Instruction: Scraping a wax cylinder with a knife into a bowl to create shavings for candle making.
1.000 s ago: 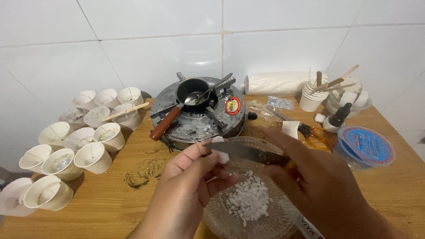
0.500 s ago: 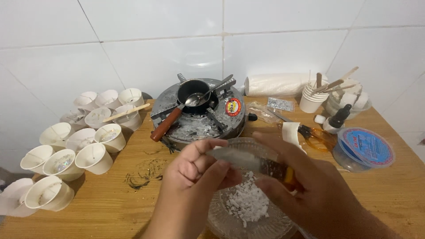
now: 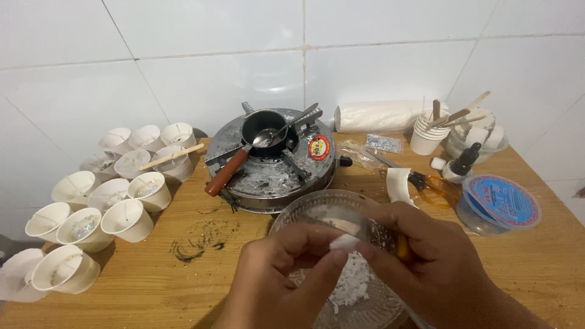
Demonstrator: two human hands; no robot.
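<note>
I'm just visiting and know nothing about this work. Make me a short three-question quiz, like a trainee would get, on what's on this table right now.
1. True or false: the right hand holds a knife over the glass bowl.
2. Which lies inside the small black pot on the stove? A) scissors B) a metal spoon C) a dropper bottle
3. Fill in: the left hand pinches a small white ____ against the blade.

Key: 1 true. 2 B. 3 chunk; it looks like wax, as do the white shavings heaped in the bowl below, though the material cannot be confirmed.
</note>
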